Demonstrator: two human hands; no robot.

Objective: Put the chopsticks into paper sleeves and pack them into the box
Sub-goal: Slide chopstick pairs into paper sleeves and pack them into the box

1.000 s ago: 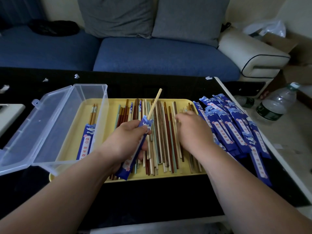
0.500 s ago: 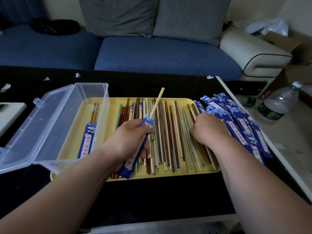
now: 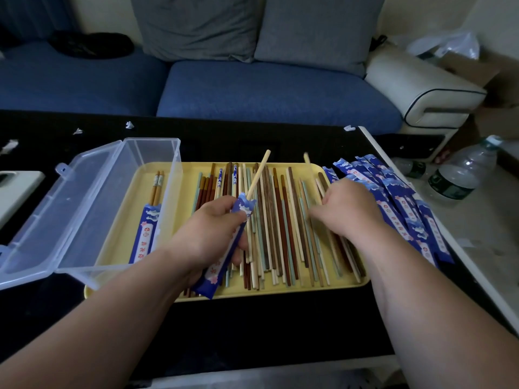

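Where the left hand (image 3: pixel 207 228) grips it, the blue paper sleeve (image 3: pixel 214 272) slants over the yellow tray (image 3: pixel 184 192). Its low end is near the person and to the left, and its open top is far and to the right. A pale chopstick (image 3: pixel 258 172) sticks out of that top and points the same way, up toward the blue sofa (image 3: pixel 266 88). The fingers wrap tight round the middle of the sleeve.

The right hand (image 3: pixel 345 211) sits on the loose chopsticks (image 3: pixel 280 234) at the right side of the tray. Its fingers bend round a second pale chopstick (image 3: pixel 310 169), whose far tip lifts past the tray's back rim. The loose chopsticks lie side by side, pointing from the person to the sofa.

Left of them a clear box (image 3: pixel 84 209) stands open. One sleeved pair (image 3: pixel 146 228) seems to lie in it, pointing the same way. A pile of blue sleeves (image 3: pixel 404 203) lies just right of the tray on the black table (image 3: pixel 252 327). A water bottle (image 3: pixel 455 175) stands farther right.
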